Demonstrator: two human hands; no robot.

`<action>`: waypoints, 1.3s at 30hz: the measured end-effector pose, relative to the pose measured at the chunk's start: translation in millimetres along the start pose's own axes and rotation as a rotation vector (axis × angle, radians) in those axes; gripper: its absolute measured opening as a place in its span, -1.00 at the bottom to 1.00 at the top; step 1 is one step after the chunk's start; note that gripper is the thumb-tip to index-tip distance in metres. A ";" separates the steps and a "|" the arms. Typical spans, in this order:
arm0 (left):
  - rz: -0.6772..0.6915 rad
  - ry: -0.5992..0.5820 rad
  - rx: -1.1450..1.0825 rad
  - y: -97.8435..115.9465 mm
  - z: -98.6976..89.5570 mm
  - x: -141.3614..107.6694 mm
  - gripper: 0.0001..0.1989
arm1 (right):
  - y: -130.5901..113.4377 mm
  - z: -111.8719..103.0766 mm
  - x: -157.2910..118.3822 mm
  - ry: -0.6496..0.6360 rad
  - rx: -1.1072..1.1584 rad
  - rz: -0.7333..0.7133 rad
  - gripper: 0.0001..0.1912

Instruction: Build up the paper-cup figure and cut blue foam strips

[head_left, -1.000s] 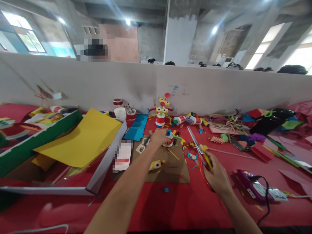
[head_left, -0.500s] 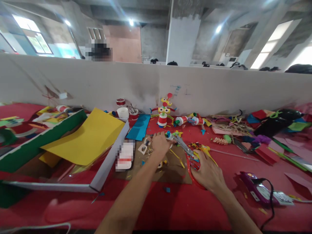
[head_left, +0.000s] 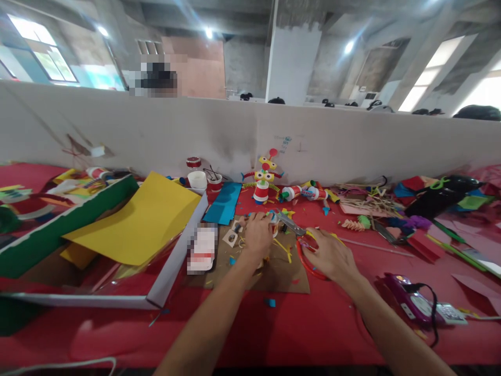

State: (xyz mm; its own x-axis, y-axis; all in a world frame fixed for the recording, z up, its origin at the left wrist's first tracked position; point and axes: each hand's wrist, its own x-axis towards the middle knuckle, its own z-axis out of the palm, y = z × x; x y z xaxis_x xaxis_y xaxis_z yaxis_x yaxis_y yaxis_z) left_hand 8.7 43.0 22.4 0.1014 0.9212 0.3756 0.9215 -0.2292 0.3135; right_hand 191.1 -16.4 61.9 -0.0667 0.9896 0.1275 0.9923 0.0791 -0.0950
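My right hand (head_left: 332, 256) is closed around the red handles of a pair of scissors (head_left: 291, 223), whose metal blades point up and left. At the blade tips my left hand (head_left: 259, 234) is closed on a small piece; its fingers hide most of it, and only bits of white and blue show. Both hands are above a brown cardboard sheet (head_left: 287, 281) strewn with paper scraps, a yellow strip (head_left: 285, 248) and a white cutout with a dark round spot (head_left: 230, 237). Behind them stands a paper-cup figure (head_left: 261, 192) with eyes and coiled arms.
To the left are a large open box (head_left: 160, 284) with yellow paper (head_left: 141, 219) on it, blue paper (head_left: 224, 203) and a phone-like white item (head_left: 203, 248). Rightward lie a purple glue-gun-like device (head_left: 409, 298) with a cable, thin sticks (head_left: 368, 201) and a black bottle (head_left: 440, 196).
The scissors have shifted slightly up and left along with my right hand, which has turned a little. My left hand stays at nearly the same place, its back now more toward the camera.
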 end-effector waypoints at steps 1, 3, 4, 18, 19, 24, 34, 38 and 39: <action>0.000 0.001 0.000 -0.6 0.1 0.2 -0.64 | 0.4 -0.5 0.6 -0.003 -0.004 0.000 -0.53; 0.008 0.004 0.002 -1.8 0.6 0.1 -0.65 | 0.7 -1.6 1.5 -0.002 -0.015 -0.006 -0.51; 0.021 0.004 0.003 -2.5 1.0 0.0 -0.66 | 0.4 -2.3 1.8 0.001 -0.023 -0.011 -0.51; 0.159 -0.049 0.042 -0.7 3.5 1.2 -0.69 | -3.0 -25.5 4.4 -0.131 -0.021 -0.013 -0.58; 0.165 -0.056 0.042 -1.0 3.3 1.0 -0.68 | -2.3 -25.8 3.6 -0.132 -0.017 -0.008 -0.57; 0.163 -0.080 0.031 -2.7 2.5 0.5 -0.64 | 0.4 -25.2 0.1 -0.124 -0.001 -0.005 -0.56; 0.168 -0.086 0.028 -9.0 6.8 -0.3 -0.62 | -5.6 -22.4 6.6 -0.111 0.007 -0.017 -0.59; 0.125 -0.044 0.029 -7.0 3.9 -1.3 -0.64 | -6.7 -23.4 10.0 -0.116 -0.008 -0.006 -0.60; 0.121 -0.031 0.027 -6.1 3.2 -1.4 -0.64 | -5.9 -23.9 10.4 -0.116 -0.006 -0.007 -0.60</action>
State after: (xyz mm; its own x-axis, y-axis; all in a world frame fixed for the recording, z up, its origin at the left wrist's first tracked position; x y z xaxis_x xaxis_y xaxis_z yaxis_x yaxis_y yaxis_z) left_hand 4.2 44.2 17.1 0.2234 0.8969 0.3818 0.9116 -0.3308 0.2438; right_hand 187.0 -9.4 87.4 -0.0845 0.9963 0.0131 0.9924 0.0854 -0.0887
